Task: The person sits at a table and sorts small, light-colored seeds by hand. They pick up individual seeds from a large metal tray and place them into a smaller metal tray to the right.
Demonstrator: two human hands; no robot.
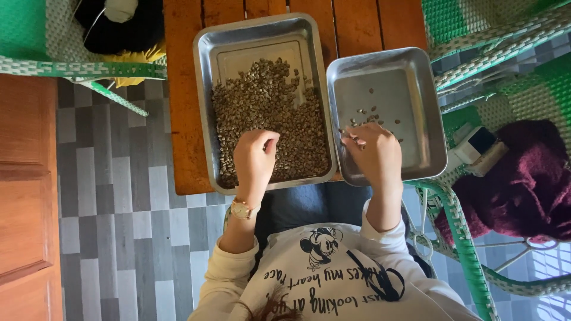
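The left hand [254, 159] rests curled in the pale green beans [267, 119] heaped in the left rectangular steel tray [205, 53] — whether it grips any, I cannot tell; the right hand [373, 153] pinches beans over the sparsely scattered right steel tray [428, 107] — both on the wooden slatted table [181, 89]

Green woven chair [470, 249] w/ maroon cloth [523, 184] by surface's right edge, yellow-black bundle [128, 35] off left edge, grey plank floor [119, 226], wooden door [27, 196]
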